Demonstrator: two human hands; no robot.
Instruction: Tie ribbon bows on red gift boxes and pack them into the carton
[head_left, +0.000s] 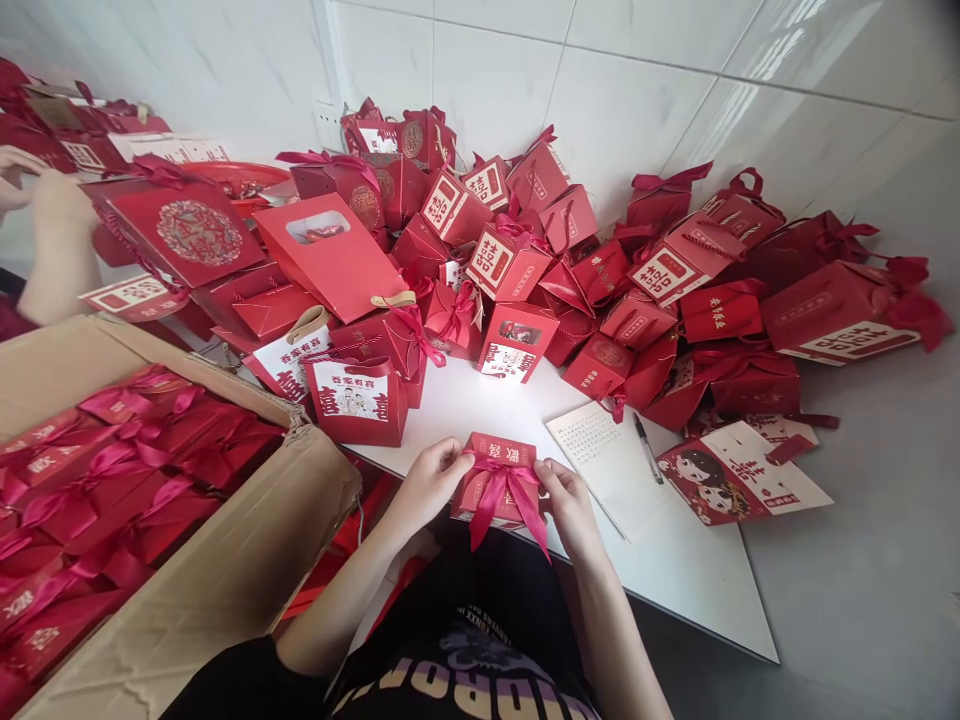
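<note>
Favour-box ribbon (491, 497) is pinched by left hand (436, 478) and right hand (568, 496). Gift box (510, 262) at twelve o'clock reads “囍”.

At lower centre, the small box (510, 449) is red with pale lettering, its ribbon bow (491, 503) a glossy pink-red. The tabletop (686, 550) is plain white. The carton (202, 600) at lower left is tan. Right of centre, the white notepad (585, 445) carries rows of dark writing; the pen (648, 450) is black. The wall (495, 75) shows white tiles, faintly grey-veined.
</note>
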